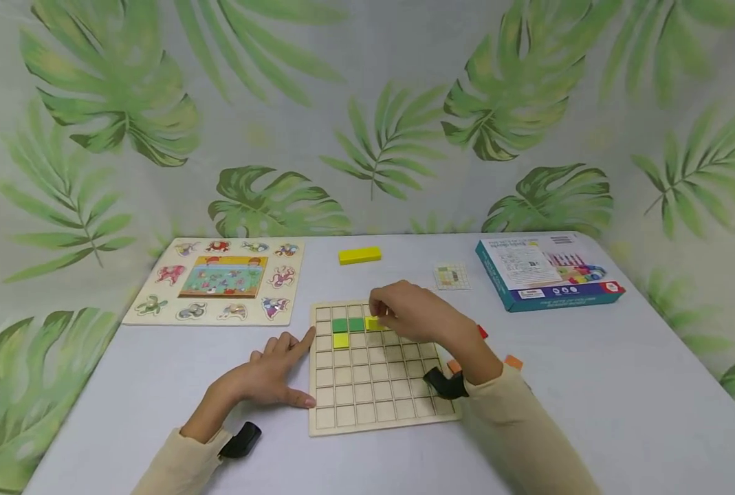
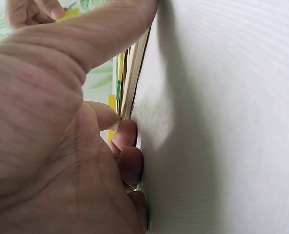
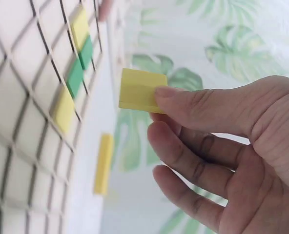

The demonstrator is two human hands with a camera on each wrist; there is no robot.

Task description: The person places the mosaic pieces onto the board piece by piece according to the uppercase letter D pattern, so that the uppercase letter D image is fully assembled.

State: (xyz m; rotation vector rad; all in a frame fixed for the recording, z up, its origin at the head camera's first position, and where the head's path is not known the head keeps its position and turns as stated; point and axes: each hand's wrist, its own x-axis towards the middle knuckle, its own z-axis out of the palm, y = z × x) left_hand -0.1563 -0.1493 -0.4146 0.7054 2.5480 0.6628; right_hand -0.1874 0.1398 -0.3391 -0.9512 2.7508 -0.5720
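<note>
Yellow block (image 3: 142,91) is pinched in our right hand (image 1: 413,313), just over the top rows of the grid board (image 1: 376,402), beside the green piece (image 1: 348,324). Going from the left: our left hand (image 1: 268,375) lies open, fingers straight against the board's left edge. The block's long axis seems to run across the board, pointing left toward the green piece; the right hand is nearer.

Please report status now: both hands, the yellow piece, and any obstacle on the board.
Left hand open, steadying grid board edge. Right hand pinching yellow piece over top rows. Green and yellow pieces already seated alongside.
</note>
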